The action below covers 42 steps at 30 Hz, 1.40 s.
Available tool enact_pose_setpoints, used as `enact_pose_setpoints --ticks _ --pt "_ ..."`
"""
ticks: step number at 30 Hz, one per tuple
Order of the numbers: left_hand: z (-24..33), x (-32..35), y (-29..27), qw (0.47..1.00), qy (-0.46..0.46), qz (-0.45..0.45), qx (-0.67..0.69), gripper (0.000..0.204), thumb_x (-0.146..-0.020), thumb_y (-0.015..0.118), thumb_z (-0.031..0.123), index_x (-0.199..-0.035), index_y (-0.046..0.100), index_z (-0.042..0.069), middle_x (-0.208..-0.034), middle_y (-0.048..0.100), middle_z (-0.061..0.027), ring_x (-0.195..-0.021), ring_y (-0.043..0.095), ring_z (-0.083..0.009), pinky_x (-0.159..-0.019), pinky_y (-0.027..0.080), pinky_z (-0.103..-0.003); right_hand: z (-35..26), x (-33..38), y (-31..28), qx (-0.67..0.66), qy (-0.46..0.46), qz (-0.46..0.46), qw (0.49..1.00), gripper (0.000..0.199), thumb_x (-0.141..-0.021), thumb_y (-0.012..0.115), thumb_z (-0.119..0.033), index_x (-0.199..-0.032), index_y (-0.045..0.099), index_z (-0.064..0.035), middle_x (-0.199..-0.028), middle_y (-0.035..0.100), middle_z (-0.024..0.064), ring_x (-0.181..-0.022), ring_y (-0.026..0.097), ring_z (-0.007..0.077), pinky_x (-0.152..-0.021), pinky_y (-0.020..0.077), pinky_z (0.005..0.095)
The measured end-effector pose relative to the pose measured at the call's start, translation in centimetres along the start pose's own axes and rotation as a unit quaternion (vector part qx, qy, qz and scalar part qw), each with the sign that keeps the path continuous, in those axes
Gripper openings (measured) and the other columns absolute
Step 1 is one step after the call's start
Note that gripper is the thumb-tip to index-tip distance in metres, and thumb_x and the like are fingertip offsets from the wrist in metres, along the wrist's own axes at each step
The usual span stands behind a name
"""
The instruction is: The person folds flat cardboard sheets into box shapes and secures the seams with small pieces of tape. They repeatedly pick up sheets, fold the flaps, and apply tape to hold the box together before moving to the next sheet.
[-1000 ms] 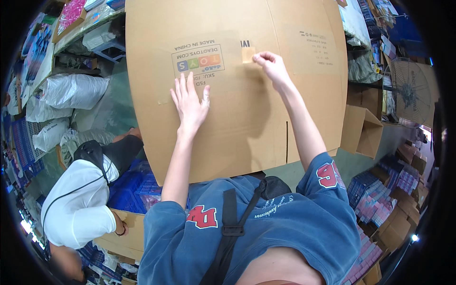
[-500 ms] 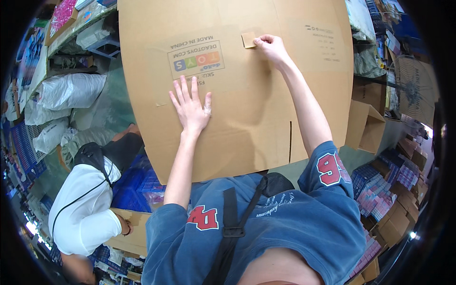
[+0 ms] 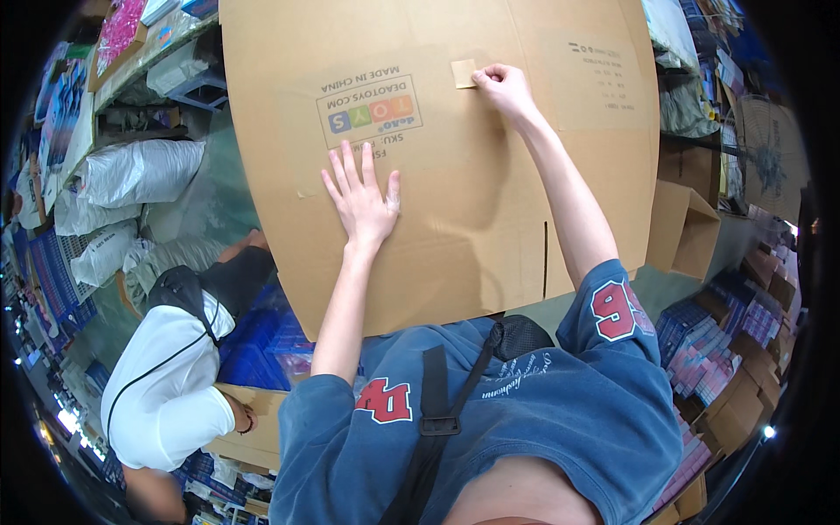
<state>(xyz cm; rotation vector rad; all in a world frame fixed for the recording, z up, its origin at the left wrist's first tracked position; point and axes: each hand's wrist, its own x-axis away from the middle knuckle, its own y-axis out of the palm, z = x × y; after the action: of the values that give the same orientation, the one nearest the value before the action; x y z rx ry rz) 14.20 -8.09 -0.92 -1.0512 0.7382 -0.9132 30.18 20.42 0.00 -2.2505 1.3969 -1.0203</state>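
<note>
A large flattened brown cardboard box (image 3: 455,210) lies in front of me, with a colourful printed label on it. My left hand (image 3: 360,194) rests flat on the cardboard, fingers spread, just below that label. My right hand (image 3: 503,86) reaches further up the sheet and pinches the edge of a small tan piece of tape (image 3: 463,73) stuck on the cardboard. A slit between two flaps (image 3: 545,261) shows near my right elbow.
A person in a white shirt (image 3: 171,385) crouches at lower left beside blue crates (image 3: 262,346). White plastic sacks (image 3: 131,171) lie at left. An open cardboard box (image 3: 687,229) stands at right, with stacked packaged goods (image 3: 726,341) beyond it.
My right hand has closed its fingers on the small tape piece, which now shows more fully. My left hand stays flat on the cardboard. The view has shifted slightly.
</note>
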Motion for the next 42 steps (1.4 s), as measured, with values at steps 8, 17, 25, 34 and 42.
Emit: enact_pose_setpoints --ticks 8,17,25,34,42 --pt "0.2 0.0 -0.2 1.000 0.004 -0.002 -0.011 0.067 -0.100 0.048 0.048 -0.152 0.036 0.006 -0.161 0.021 -0.0219 -0.151 0.013 -0.0404 -0.120 0.008 -0.059 -1.8 1.7 0.1 0.071 -0.017 0.046 0.996 0.030 -0.088 0.070 -0.032 -0.095 0.072 -0.0025 -0.083 0.065 0.0073 -0.080 0.061 0.0189 -0.077 0.0498 0.0345" --pt "0.2 -0.1 -0.2 1.000 0.006 -0.003 -0.006 0.065 -0.101 0.048 0.046 -0.151 0.038 0.005 -0.161 0.022 -0.0229 -0.151 0.012 -0.0419 -0.120 0.008 -0.061 -2.9 2.3 -0.3 0.156 -0.066 0.063 0.984 0.048 -0.085 0.073 -0.038 -0.115 0.063 -0.0017 -0.118 0.063 0.0185 -0.108 0.061 0.0315 -0.094 0.0475 0.0421" --pt "0.4 -0.2 -0.2 1.000 0.007 -0.005 -0.016 0.066 -0.101 0.047 0.047 -0.151 0.037 0.005 -0.161 0.021 -0.0235 -0.150 0.013 -0.0427 -0.120 0.008 -0.061 -1.3 0.3 3.7 0.283 -0.155 0.223 0.920 0.104 -0.087 0.055 -0.072 -0.155 0.022 -0.0007 -0.159 0.018 0.0290 -0.150 0.011 0.0434 -0.122 0.0044 0.0538" --pt "-4.3 2.9 -1.5 0.992 -0.064 0.078 -0.074 0.072 -0.097 0.053 0.049 -0.149 0.036 0.003 -0.154 0.024 -0.0288 -0.145 0.020 -0.0467 -0.117 0.015 -0.061 1.6 0.0 2.9 0.266 -0.173 0.255 0.914 0.093 -0.092 0.043 -0.071 -0.156 0.027 -0.0056 -0.163 0.019 0.0196 -0.153 0.010 0.0348 -0.124 0.0026 0.0497" --pt "-15.3 9.7 -5.9 0.882 -0.434 0.028 0.181 0.077 -0.102 0.035 0.062 -0.120 0.064 -0.007 -0.113 0.070 -0.0234 -0.109 0.065 -0.0382 -0.095 0.049 -0.044 9.3 1.9 -5.1 0.258 -0.102 0.292 0.915 0.084 -0.095 0.043 -0.065 -0.155 0.030 -0.0077 -0.162 0.024 0.0188 -0.152 0.016 0.0355 -0.123 0.0073 0.0506"
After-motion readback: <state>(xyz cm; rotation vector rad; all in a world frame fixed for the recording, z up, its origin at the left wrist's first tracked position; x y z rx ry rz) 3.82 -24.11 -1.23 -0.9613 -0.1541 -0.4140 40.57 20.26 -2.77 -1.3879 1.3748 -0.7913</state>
